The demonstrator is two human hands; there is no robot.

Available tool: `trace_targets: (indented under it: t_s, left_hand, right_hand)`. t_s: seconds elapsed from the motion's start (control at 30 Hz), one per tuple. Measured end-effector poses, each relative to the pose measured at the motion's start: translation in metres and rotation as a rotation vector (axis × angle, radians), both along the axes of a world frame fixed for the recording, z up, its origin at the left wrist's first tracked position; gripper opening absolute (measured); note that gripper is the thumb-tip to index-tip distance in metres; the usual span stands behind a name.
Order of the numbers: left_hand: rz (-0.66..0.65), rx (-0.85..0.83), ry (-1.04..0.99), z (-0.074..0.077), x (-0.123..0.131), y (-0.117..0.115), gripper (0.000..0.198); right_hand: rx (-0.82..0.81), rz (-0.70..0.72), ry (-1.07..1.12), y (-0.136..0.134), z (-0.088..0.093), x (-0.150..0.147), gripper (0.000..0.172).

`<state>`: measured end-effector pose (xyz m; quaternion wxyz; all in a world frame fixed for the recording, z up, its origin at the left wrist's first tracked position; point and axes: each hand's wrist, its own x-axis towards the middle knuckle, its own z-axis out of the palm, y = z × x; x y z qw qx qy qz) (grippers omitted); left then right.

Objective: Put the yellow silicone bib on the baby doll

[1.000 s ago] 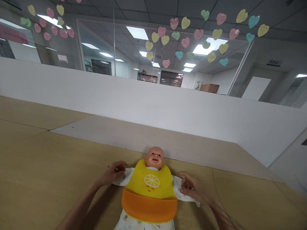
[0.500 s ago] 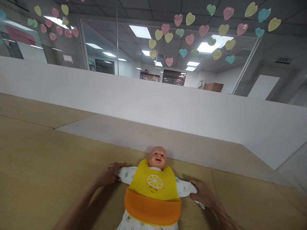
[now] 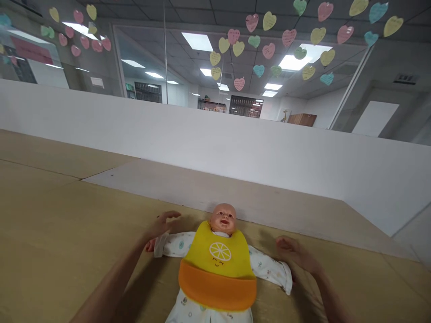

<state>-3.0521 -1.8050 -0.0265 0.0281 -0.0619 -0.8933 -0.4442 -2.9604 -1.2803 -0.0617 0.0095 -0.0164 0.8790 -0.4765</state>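
Observation:
A baby doll lies on its back with both arms spread, dressed in a white patterned outfit. Over its chest is a yellow bib with a lemon-slice print and an orange catch pocket. Just above the doll's sleeve at the left is my left hand, fingers apart and holding nothing. Beyond the other sleeve, my right hand hovers clear of the cuff, its fingers loosely curved and partly hidden behind one another, with nothing seen in them.
The doll rests on a tan wooden surface. Behind its head stands a low white wall, with a pale strip along the foot. Above is a glass window with heart-shaped sticky notes.
Both my hands have let go of the doll's sleeves and lifted upward. The cuffs now show fully, and the doll's arms lie outstretched.

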Motion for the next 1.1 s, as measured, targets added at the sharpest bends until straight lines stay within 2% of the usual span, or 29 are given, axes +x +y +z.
trace_targets:
  t_s: [0.1,0.23,0.33,0.4,0.53,0.7,0.9,1.0,1.1]
  left_hand:
    - [0.051,0.063,0.052,-0.004,-0.024,0.025,0.041]
    - [0.154,0.099,0.11,-0.022,-0.034,0.039,0.029]
    - [0.164,0.208,0.106,-0.033,-0.034,0.029,0.029]
    - [0.185,0.255,0.049,-0.036,-0.036,0.018,0.028]
    - [0.261,0.402,-0.061,-0.039,-0.04,0.003,0.024]
    - [0.281,0.516,-0.134,-0.044,-0.041,-0.005,0.027]
    - [0.268,0.433,-0.114,-0.046,-0.041,-0.006,0.025]
    - [0.289,0.286,-0.038,-0.038,-0.039,-0.001,0.022]
    - [0.265,0.126,0.062,-0.023,-0.036,0.014,0.02]
  right_hand:
    - [-0.075,-0.031,-0.007,-0.013,-0.004,-0.028,0.038]
    - [-0.024,-0.051,0.076,-0.031,-0.025,-0.049,0.031]
    - [0.01,-0.097,0.124,-0.027,-0.04,-0.046,0.025]
    - [0.027,-0.183,0.165,-0.018,-0.046,-0.04,0.026]
    - [0.015,-0.358,0.216,-0.005,-0.048,-0.034,0.038]
    - [-0.009,-0.415,0.254,-0.008,-0.05,-0.035,0.037]
    - [-0.047,-0.444,0.262,-0.011,-0.051,-0.035,0.041]
    - [-0.05,-0.457,0.22,-0.008,-0.049,-0.036,0.043]
    - [-0.052,-0.449,0.212,-0.003,-0.054,-0.039,0.041]
